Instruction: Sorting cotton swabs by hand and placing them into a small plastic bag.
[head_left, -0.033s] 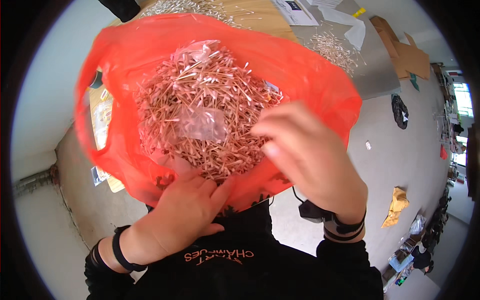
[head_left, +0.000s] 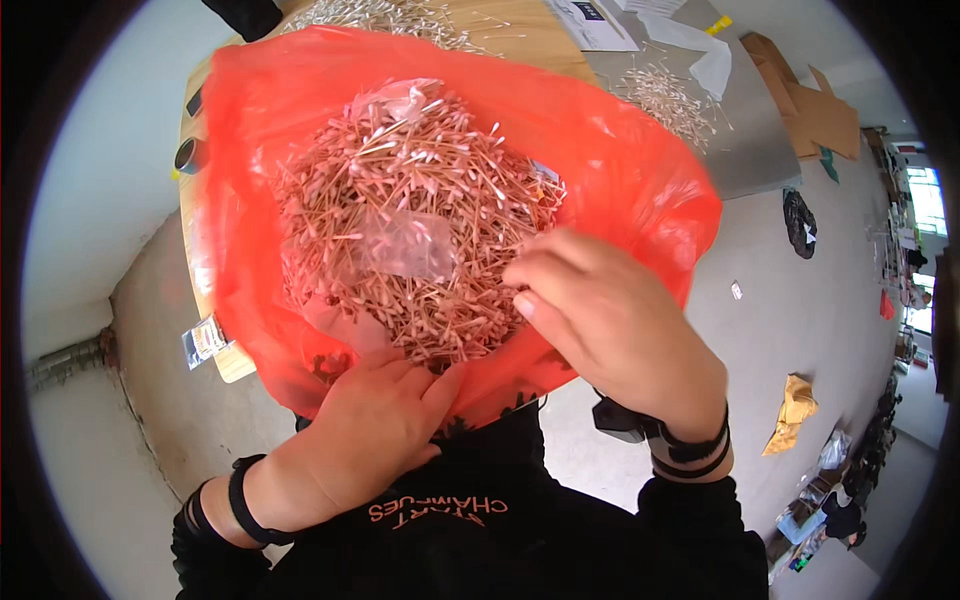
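Well, at our far left a cup (head_left: 188, 155) sits near the edge of the bench (head_left: 545, 45), and nearer us a packet (head_left: 205, 342) juts past that edge; a bump from the bag could knock either down. Next comes the bag (head_left: 245, 200), red, thin and wide-mouthed, with the heap of swabs (head_left: 400, 165) inside it. Our left hand (head_left: 365, 425) is at its near rim, the fingers bent over and, as far as we can see, clenched on the plastic. That rim seems to overhang toward our body, so a hard pull there could tear the film or let swabs slide to the floor (head_left: 770, 320). A clear bag (head_left: 410, 247) lies on the heap and could sink among the swabs if we stir them. At the heap's right, our right hand (head_left: 620, 320) has its fingers curled at the swabs; we cannot tell whether they pinch any. Pushing sideways from there could spill some over the bag's side. Further right, loose swabs (head_left: 665, 100) lie just beside the bag; dragging it could scatter them.
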